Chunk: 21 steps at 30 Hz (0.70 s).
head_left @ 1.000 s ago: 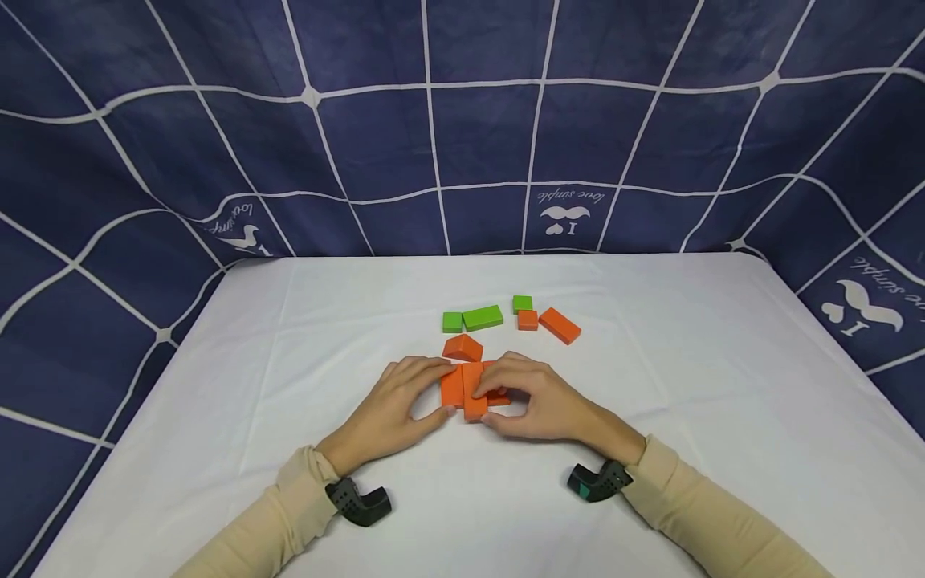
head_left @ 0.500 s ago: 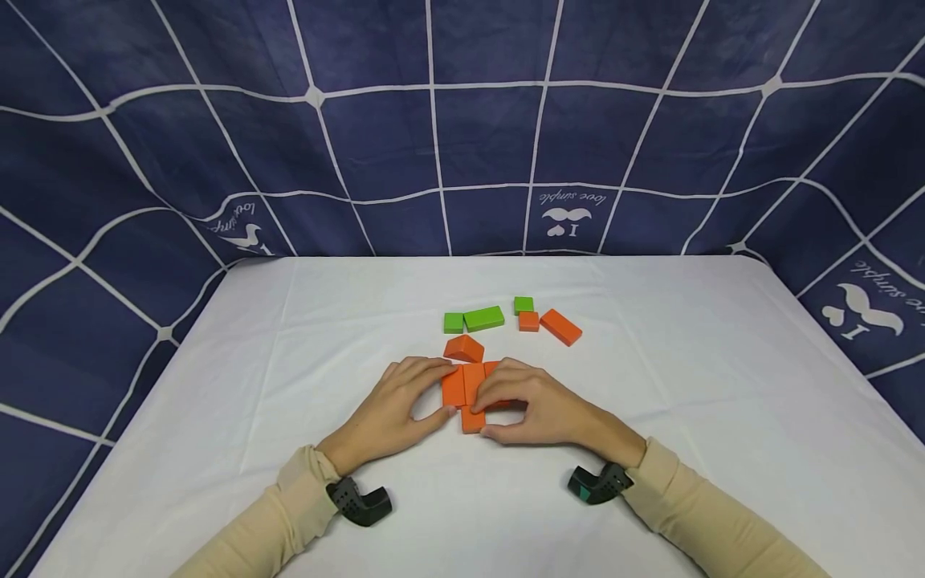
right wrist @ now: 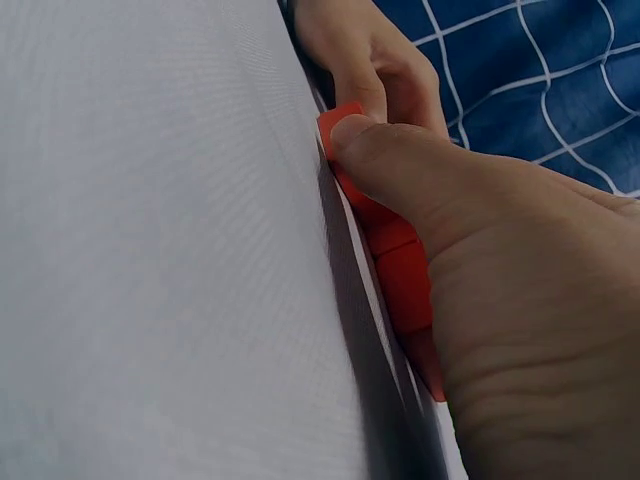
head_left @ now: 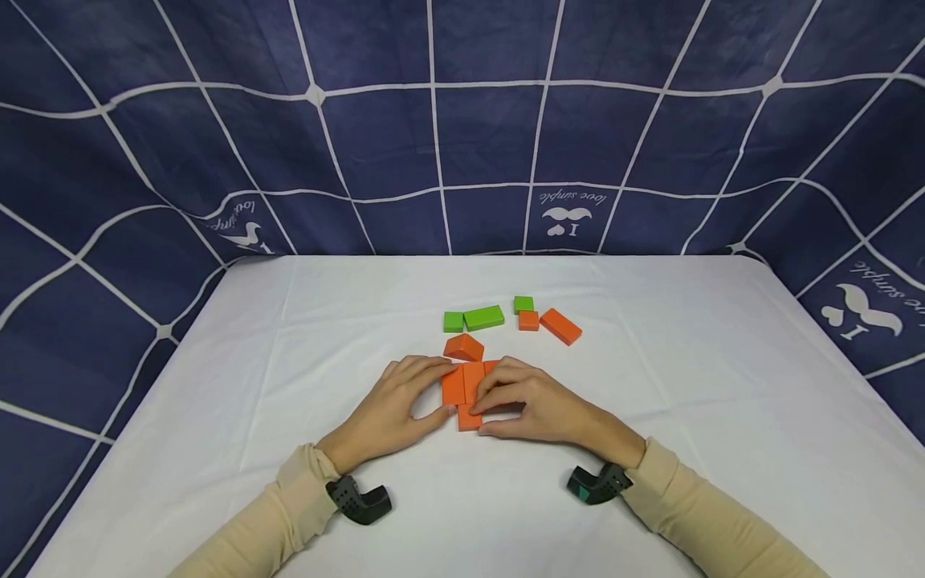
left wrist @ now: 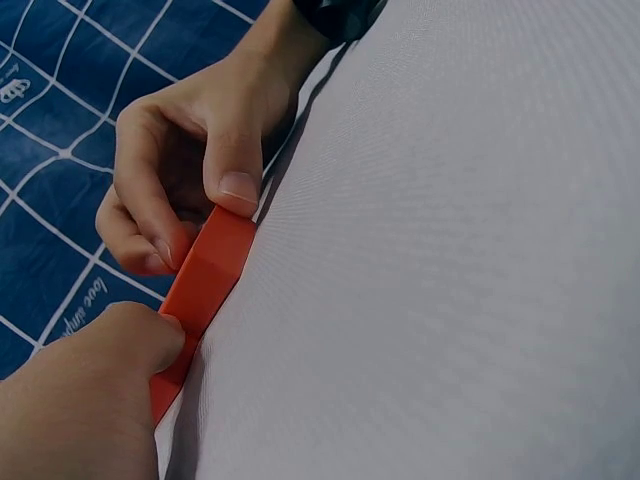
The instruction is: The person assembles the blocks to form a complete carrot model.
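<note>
Several orange blocks lie side by side in the head view, among them a left block [head_left: 453, 385] and a middle block [head_left: 473, 381]. My left hand [head_left: 396, 408] holds the left block, thumb at its near corner and fingertips at its far side. My right hand [head_left: 543, 403] pinches a small orange block [head_left: 469, 418] by thumb and fingertips, at the near edge of the row. The right hand covers most of a third block [head_left: 491, 366]. In the right wrist view, my right thumb [right wrist: 365, 150] presses on the small orange block [right wrist: 335, 120].
Just beyond the row lies an orange wedge-shaped block [head_left: 464, 348]. Farther back are a green square block [head_left: 453, 322], a long green block [head_left: 483, 318], another green square [head_left: 523, 305], an orange square [head_left: 528, 321] and an orange oblong block [head_left: 560, 327]. White cloth [head_left: 694, 417] covers the table.
My right hand first drew the small block toward me, off the middle block, then slid it slightly left and back against the row. My left hand has stayed in place.
</note>
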{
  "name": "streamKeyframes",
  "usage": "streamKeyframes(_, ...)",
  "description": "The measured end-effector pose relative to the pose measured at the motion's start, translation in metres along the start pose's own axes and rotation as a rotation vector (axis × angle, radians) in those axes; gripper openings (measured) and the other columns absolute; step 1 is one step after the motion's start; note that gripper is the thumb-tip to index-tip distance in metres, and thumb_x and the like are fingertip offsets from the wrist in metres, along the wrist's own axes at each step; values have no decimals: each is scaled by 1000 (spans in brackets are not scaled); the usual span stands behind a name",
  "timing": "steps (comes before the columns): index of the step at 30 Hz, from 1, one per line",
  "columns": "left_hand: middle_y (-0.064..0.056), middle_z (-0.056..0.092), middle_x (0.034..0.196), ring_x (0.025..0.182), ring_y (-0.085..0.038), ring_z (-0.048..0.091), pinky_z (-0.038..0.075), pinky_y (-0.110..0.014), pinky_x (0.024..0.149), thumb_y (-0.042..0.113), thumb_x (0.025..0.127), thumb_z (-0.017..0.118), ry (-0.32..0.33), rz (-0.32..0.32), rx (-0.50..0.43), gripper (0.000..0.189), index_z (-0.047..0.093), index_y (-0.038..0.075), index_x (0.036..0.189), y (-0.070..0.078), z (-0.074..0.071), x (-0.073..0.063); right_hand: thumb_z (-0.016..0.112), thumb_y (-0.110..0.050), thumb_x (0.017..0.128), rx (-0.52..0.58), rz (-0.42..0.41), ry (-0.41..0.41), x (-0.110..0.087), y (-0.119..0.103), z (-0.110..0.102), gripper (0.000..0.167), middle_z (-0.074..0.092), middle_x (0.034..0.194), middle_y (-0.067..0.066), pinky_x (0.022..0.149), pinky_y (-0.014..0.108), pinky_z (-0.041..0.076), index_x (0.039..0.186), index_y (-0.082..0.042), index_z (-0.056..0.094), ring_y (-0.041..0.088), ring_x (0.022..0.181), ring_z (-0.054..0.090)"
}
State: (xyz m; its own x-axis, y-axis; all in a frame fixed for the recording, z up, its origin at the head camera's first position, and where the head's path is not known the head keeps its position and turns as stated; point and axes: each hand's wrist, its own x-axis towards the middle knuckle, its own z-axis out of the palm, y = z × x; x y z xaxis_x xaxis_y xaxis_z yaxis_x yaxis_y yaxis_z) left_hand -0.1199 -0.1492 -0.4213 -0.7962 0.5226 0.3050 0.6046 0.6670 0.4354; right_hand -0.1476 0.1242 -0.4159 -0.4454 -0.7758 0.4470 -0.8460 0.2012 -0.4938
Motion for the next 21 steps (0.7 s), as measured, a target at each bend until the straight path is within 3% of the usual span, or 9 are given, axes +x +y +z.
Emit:
streamKeyframes(12, 4, 59, 145, 134, -17, 50, 39, -47, 113, 41, 95, 71, 1, -10, 0, 54, 61, 16, 142, 1, 1, 0, 86, -31, 86, 6, 11, 0, -1, 1, 2, 25, 67, 109, -12, 98, 27, 51, 109, -22, 81, 8, 111, 57)
streamKeyframes(16, 3, 58, 146, 135, -17, 50, 38, -48, 114, 42, 95, 72, 0, -18, -4, 55, 61, 16, 142, 2, 3, -2, 85, -33, 86, 46, 66, 14, -1, 1, 2, 28, 68, 110, -14, 98, 28, 52, 112, -24, 79, 6, 111, 59)
streamKeyframes(21, 4, 58, 146, 136, -17, 49, 38, -48, 114, 41, 95, 72, -2, -13, 1, 55, 61, 16, 142, 3, 2, 0, 86, -29, 86, 67, 130, 94, -1, 2, 1, 28, 72, 110, -16, 91, 26, 54, 113, -23, 79, 4, 107, 62)
